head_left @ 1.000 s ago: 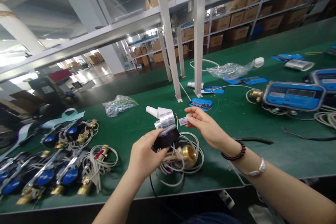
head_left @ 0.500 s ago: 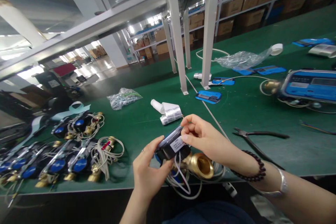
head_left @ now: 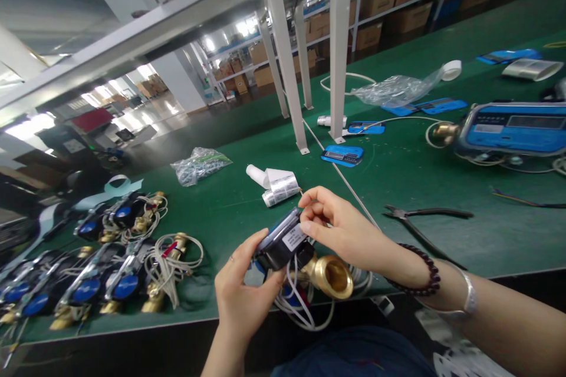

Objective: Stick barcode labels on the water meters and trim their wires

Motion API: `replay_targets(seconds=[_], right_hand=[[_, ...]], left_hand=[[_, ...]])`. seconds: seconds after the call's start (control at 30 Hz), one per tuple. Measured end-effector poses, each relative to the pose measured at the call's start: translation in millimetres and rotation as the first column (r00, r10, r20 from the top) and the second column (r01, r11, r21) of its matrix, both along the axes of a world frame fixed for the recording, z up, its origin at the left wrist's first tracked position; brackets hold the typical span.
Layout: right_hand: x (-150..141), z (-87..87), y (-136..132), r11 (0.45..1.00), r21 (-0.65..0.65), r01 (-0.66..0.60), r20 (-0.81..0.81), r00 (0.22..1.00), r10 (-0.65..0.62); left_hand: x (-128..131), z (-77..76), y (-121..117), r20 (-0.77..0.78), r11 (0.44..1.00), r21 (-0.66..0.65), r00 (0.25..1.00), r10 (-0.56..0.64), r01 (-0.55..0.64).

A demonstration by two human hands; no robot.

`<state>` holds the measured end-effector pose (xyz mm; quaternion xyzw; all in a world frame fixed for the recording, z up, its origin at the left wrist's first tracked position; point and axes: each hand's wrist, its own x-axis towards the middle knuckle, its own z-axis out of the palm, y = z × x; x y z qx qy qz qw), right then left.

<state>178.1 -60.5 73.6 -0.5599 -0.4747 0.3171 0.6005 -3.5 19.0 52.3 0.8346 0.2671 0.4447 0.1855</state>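
My left hand grips the black housing of a water meter between thumb and fingers, over the bench's front edge. A white printed label lies on the housing's side. My right hand is closed, thumb and fingertips together at the label's right end; whatever they pinch is hidden. Below hang the meter's brass pipe fitting and a looped white cable. Just beyond the hands lies a partly unrolled strip of silver labels.
Several brass meters with blue caps crowd the left. Diagonal cutters lie right of my hands. A blue-faced meter stands at far right. White shelf posts rise from the green bench, near a blue faceplate and plastic bags.
The whole view has shifted slightly. My right thumb has drawn back a little from the label, so more of its right part shows. My left hand still holds the meter.
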Motion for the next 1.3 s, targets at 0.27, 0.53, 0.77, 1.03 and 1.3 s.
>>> replay_targets(seconds=[0.27,0.53,0.77,1.03,1.3], right_hand=[[8.4,12.7,-7.9,0.995,0.088,-0.036,-0.168,0.984,0.051],[0.0,2.2,-7.2,1.0,0.013,-0.027,-0.001,1.0,0.027],[1.2,2.8,-8.1,0.999,-0.015,0.045,0.116,0.992,-0.043],[-7.2,16.3,-18.2,0.983,0.063,0.175,0.569,0.802,-0.18],[43.7,-17.9,-7.5,0.962,0.011,0.274,0.346,0.901,-0.261]], left_hand=[[1.6,2.2,-1.9,-0.008,1.0,0.003,1.0,0.0,0.0],[2.2,1.6,-4.1,-0.016,0.999,0.039,1.0,0.004,-0.003],[-0.3,1.1,-0.9,-0.038,0.992,0.117,0.998,-0.04,0.044],[-0.4,4.3,-3.4,-0.108,0.961,0.264,0.993,-0.053,0.08],[6.1,1.1,-2.1,-0.051,0.98,0.2,0.998,0.034,-0.023]])
